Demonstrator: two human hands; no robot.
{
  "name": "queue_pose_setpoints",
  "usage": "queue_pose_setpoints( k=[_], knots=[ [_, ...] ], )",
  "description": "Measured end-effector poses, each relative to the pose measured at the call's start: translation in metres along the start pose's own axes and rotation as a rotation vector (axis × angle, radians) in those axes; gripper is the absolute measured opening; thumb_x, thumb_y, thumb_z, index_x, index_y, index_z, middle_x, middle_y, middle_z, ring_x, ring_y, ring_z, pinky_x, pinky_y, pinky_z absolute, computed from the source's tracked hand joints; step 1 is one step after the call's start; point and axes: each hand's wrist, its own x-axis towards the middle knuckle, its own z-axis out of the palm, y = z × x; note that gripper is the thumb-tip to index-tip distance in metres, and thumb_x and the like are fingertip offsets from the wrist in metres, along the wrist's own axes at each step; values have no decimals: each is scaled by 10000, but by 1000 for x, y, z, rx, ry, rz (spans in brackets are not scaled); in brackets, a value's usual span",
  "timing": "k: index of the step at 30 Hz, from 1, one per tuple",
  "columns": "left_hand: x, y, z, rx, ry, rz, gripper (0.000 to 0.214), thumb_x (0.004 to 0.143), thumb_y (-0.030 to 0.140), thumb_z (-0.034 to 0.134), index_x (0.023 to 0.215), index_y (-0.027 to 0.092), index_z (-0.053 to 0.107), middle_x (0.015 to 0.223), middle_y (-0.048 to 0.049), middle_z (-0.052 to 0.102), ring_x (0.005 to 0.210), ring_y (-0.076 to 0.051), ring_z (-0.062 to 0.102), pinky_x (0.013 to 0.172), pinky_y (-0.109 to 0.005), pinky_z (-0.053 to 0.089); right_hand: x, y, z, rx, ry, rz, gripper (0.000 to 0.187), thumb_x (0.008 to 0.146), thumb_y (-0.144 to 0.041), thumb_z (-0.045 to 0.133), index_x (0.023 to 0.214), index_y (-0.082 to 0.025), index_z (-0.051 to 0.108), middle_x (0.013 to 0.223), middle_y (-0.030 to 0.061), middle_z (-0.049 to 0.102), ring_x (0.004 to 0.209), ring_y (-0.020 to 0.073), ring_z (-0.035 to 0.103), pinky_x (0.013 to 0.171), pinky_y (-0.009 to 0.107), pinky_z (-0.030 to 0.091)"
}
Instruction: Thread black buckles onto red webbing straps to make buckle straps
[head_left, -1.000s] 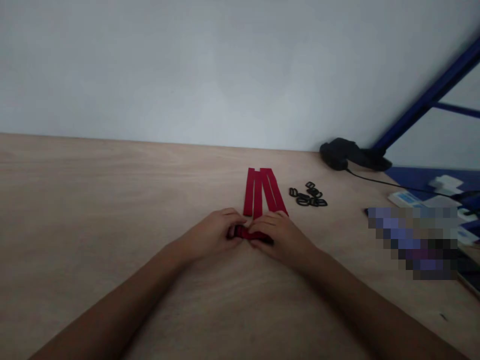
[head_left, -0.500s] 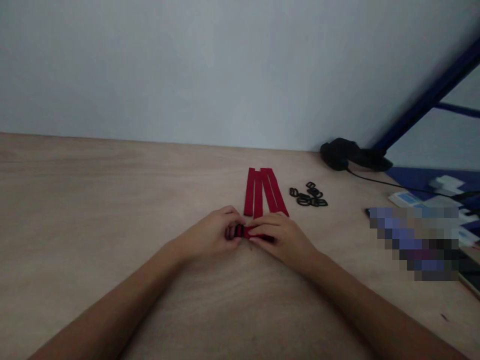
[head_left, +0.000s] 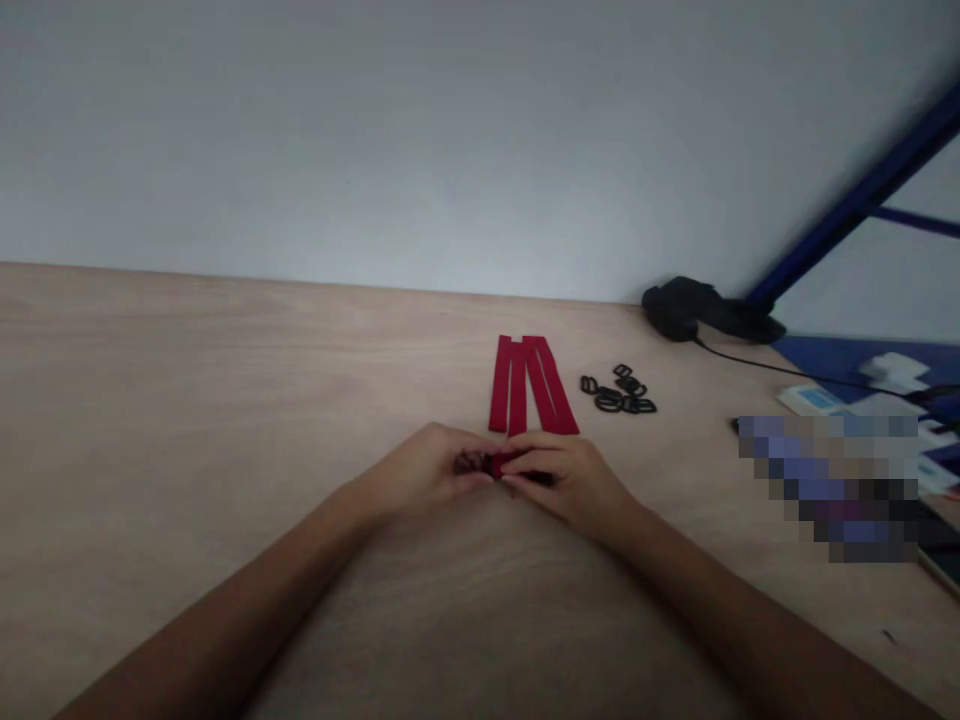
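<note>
Between my two hands is a short piece of red webbing strap (head_left: 499,463) with a black slide buckle (head_left: 472,462) on its left part, mostly covered by fingers. My left hand (head_left: 435,465) curls around the buckle end, thumb and fingertips closed on it. My right hand (head_left: 574,475) pinches the red strap just to the right, its fingertips close to those of the left. Right beyond the hands, several flat red straps (head_left: 517,385) lie side by side on the wooden table (head_left: 225,400). How the strap is threaded through the buckle cannot be made out.
Several black slide buckles (head_left: 619,392) lie in a loose group right of the straps. A black object with a cable (head_left: 705,308) rests against the pale wall (head_left: 375,150). A pixelated item (head_left: 832,490) and white boxes (head_left: 892,400) are at the right.
My left fingers and thumb have slid slightly right and closed in, now covering more of the black buckle. The right hand barely moved; the straps and loose buckles lie as before.
</note>
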Motion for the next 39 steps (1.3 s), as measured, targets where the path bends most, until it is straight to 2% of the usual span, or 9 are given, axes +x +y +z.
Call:
queue_pose_setpoints(
  k=[5, 12, 16, 19, 22, 26, 30, 32, 39],
  knots=[
    [1, -3, 1, 101, 48, -55, 422, 846, 143, 575, 1263, 209, 571, 1206, -63, 663, 1068, -208, 636, 952, -370, 486, 1, 2, 0, 12, -30, -35, 141, 824, -163, 648, 884, -221, 762, 1026, 62, 721, 920, 169, 693, 807, 282, 570],
    [2, -10, 5, -22, 71, -35, 356, 833, 150, 597, 1186, 181, 573, 1206, -89, 649, 1094, -198, 622, 974, -367, 471, 1, -4, 5, -28, 3, 5, 138, 829, -163, 639, 882, -224, 750, 1009, 59, 739, 923, 186, 697, 826, 317, 571],
    [2, -10, 6, -21, 155, -114, 353, 772, 176, 665, 1112, 158, 573, 989, -66, 692, 886, -182, 665, 808, -328, 531, 3, -8, 1, -3, -14, 65, 124, 787, -138, 675, 871, -216, 723, 1013, 52, 736, 926, 189, 695, 814, 307, 564],
    [2, -7, 6, 104, 243, -130, 162, 775, 226, 663, 905, 144, 613, 902, -63, 676, 799, -177, 643, 732, -310, 524, 2, -7, 0, 19, 11, 71, 114, 800, -135, 659, 842, -223, 718, 1025, 45, 733, 938, 186, 693, 822, 303, 558],
    [2, -4, 6, 189, 240, -144, 130, 826, 247, 589, 750, 144, 610, 966, -81, 674, 842, -182, 638, 760, -308, 509, 1, -4, 0, 24, 39, 71, 101, 808, -144, 658, 836, -220, 719, 1008, 46, 735, 919, 180, 695, 820, 300, 556],
    [4, -2, 7, 207, 234, -194, 133, 828, 251, 569, 790, 139, 629, 892, -62, 676, 806, -183, 629, 741, -304, 498, 2, -4, 2, 32, 37, 61, 103, 804, -151, 658, 869, -216, 703, 1023, 48, 727, 945, 183, 682, 838, 313, 546],
    [8, -4, 9, 219, 247, -173, 119, 816, 206, 548, 756, 140, 627, 860, -48, 641, 766, -169, 603, 714, -288, 484, 6, -9, 5, 9, 28, 99, 315, 745, -156, 717, 1052, -196, 655, 1059, 70, 700, 980, 200, 657, 869, 330, 523],
    [9, -5, 11, 230, 252, -140, 112, 794, 173, 551, 704, 142, 609, 885, -53, 619, 795, -171, 593, 738, -291, 480, 7, -11, 7, -17, 13, 112, 338, 751, -143, 706, 1081, -191, 647, 1068, 79, 689, 992, 205, 643, 881, 336, 509],
    [12, -3, 19, 195, 332, -161, 158, 737, 128, 553, 587, 160, 519, 894, -44, 554, 859, -175, 574, 811, -293, 469, 8, -16, 10, -140, -10, 157, 273, 680, -132, 732, 940, -162, 654, 955, 72, 702, 911, 237, 638, 830, 386, 464]
  ],
)
